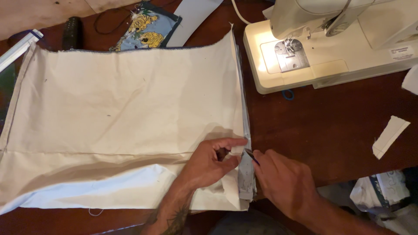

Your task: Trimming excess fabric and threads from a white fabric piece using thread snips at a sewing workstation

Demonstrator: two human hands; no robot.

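A cream cloth panel (122,113), broad, roughly rectangular and creased with soft folds, lies spread flat over the left and middle of a dark brown wooden table (331,126). Along its right edge runs a narrow grey seam strip (245,174), turned up at the near corner. The left hand (211,162) rests on the cloth just beside that edge, forefinger stretched out flat along it and thumb tucked under, pinning the fabric rather than gripping it. The right hand (283,180) comes in from the near right, fingers curled closed around a small dark pointed tool (251,156) whose tip touches the seam strip. At the far right stands a cream plastic sewing machine (326,43), its lamp lighting a metal needle plate. Beyond the cloth's far edge lies a blue fabric piece printed with yellow tigers (146,32), and a dark oblong object (72,32) sits to its left. A small pale cloth scrap (389,135) lies well apart on the right.
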